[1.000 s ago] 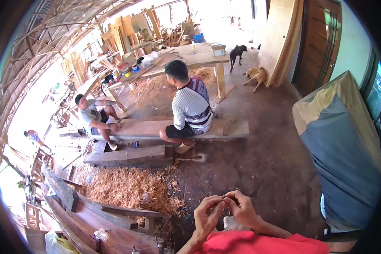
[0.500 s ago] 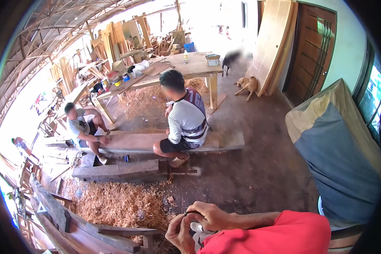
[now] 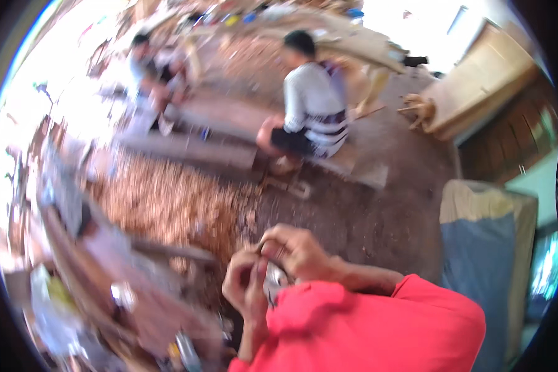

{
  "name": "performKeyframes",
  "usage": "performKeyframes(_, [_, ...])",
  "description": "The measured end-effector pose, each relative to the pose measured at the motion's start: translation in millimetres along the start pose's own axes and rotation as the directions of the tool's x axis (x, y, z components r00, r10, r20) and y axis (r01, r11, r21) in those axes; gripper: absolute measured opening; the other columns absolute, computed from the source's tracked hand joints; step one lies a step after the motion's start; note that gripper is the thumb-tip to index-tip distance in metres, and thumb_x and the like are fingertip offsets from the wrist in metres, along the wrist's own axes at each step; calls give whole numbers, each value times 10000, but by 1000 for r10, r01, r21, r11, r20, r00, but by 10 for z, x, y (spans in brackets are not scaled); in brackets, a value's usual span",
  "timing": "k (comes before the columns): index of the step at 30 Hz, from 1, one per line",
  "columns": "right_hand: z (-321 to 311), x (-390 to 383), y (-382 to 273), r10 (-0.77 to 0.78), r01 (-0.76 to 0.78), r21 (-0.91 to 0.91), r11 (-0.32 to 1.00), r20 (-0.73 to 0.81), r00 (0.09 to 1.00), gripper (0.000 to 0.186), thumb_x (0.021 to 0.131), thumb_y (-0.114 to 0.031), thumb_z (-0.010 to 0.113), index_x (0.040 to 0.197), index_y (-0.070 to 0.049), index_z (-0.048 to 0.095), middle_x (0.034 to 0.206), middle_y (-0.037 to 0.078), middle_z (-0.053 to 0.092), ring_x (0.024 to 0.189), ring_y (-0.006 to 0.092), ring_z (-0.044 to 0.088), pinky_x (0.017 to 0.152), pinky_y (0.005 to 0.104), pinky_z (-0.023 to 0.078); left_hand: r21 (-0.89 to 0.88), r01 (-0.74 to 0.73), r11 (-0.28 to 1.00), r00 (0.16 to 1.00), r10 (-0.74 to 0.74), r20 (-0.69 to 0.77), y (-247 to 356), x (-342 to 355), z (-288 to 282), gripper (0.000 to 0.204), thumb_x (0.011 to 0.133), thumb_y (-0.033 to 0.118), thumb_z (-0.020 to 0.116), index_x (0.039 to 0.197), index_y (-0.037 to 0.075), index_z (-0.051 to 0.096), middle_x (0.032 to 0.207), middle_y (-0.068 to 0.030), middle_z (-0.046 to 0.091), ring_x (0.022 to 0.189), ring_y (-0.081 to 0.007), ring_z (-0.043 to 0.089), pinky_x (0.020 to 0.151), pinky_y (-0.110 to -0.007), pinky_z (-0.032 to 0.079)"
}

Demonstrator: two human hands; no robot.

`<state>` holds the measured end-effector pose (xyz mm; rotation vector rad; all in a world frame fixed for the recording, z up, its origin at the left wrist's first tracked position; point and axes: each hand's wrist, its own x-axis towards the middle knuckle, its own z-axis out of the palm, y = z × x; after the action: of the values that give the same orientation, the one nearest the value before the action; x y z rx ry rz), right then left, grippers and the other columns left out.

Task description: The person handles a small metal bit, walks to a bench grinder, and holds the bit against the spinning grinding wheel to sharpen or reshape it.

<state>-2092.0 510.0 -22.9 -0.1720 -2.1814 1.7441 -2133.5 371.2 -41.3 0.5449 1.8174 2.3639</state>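
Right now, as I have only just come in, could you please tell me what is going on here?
The left hand and right hand are together, fingertips pinching a small dark thing too blurred to name. Ahead, a person in a striped shirt sits on a long plank, with another person near its left end. Shavings cover the floor nearer by.

A vivid red top (image 3: 378,328) covers the person's body — softly creased across its broad front, its right sleeve ending around the forearm. Below the cloth, the right forearm (image 3: 366,276), right hand (image 3: 301,251) and left hand (image 3: 245,284) are bare — slightly blurred.
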Motion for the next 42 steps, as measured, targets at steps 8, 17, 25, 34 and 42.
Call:
performKeyframes(8, [24, -91, 295, 296, -678, 722, 139, 623, 724, 244, 1023, -230, 539, 1109, -12, 602, 822, -8, 552, 729, 94, 530, 693, 294, 487, -264, 306, 915, 949, -315, 8, -117, -50, -136, 210, 836, -11, 748, 1035, -30, 685, 1120, -83, 596, 923, -106, 570, 849, -259, 462])
performKeyframes(17, [222, -126, 509, 315, -847, 527, -69, 817, 483, 268, 1022, -260, 533, 1132, -23, 588, 843, -3, 551, 748, 104, 513, 696, 320, 473, -394, 285, 874, 921, -363, -139, -248, -367, -305, 242, 805, -36, 759, 1039, -31, 696, 1131, -102, 603, 931, -124, 570, 860, -281, 457])
performKeyframes(25, [477, -42, 293, 411, -863, 505, 16, 783, 466, 248, 1019, -238, 544, 1111, -12, 588, 849, 0, 548, 740, 104, 508, 693, 300, 461, -526, 257, 811, 897, -403, -183, -264, -402, -534, 246, 801, -43, 760, 1038, -43, 694, 1146, -113, 599, 941, -141, 595, 823, -268, 497])
performKeyframes(34, [576, 52, 364, 361, -783, 459, 420, 707, 608, 226, 992, -209, 602, 1043, 10, 627, 817, 12, 578, 739, 90, 545, 683, 261, 479, -587, 205, 783, 932, -339, -126, -186, -298, -706, 231, 797, -85, 735, 1020, -28, 712, 1172, -134, 597, 1029, -183, 611, 809, -275, 547])
performKeyframes(42, [620, 96, 336, 360, -714, 412, 566, 656, 664, 236, 976, -190, 628, 1074, 22, 659, 836, 22, 626, 751, 86, 572, 667, 237, 477, -552, 210, 807, 952, -297, -71, -209, -264, -832, 257, 770, -92, 758, 1008, -3, 721, 1162, -125, 607, 1074, -196, 597, 935, -331, 509])
